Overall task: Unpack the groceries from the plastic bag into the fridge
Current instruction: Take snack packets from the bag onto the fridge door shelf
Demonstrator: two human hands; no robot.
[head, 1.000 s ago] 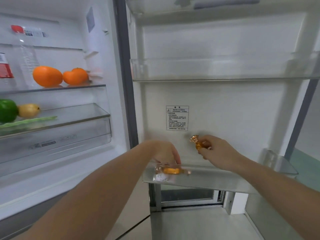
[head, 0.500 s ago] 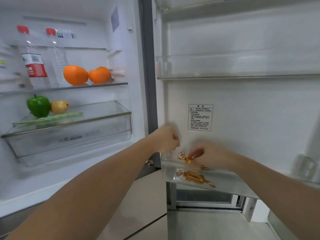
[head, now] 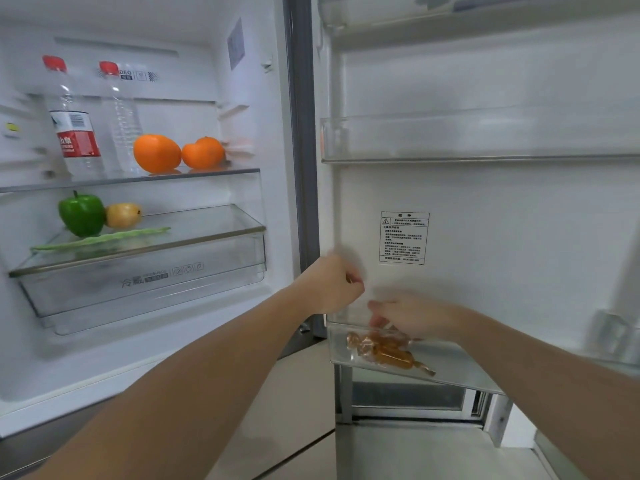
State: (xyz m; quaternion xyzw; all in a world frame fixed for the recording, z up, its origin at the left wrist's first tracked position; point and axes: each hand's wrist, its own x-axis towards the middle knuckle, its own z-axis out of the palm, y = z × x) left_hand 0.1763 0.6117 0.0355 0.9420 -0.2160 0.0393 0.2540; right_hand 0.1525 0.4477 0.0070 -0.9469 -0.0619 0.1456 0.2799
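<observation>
Fingers (head: 375,318) of our right hand (head: 419,318) reach down into the lowest door bin (head: 460,363), loosely spread; blur hides whether they pinch or just touch the candies (head: 388,349). Our left hand (head: 332,284) hangs at approx 10 o'clock from the right, fingers curled tight; can't tell if anything's inside. Wrapped candies lie in the bin's left end, long axis running 10 to 4 o'clock, one twisted tail pointing to 4.

A white warning label (head: 403,238) sits on the door's inner wall, and pale floor (head: 426,452) shows below the door.
</observation>
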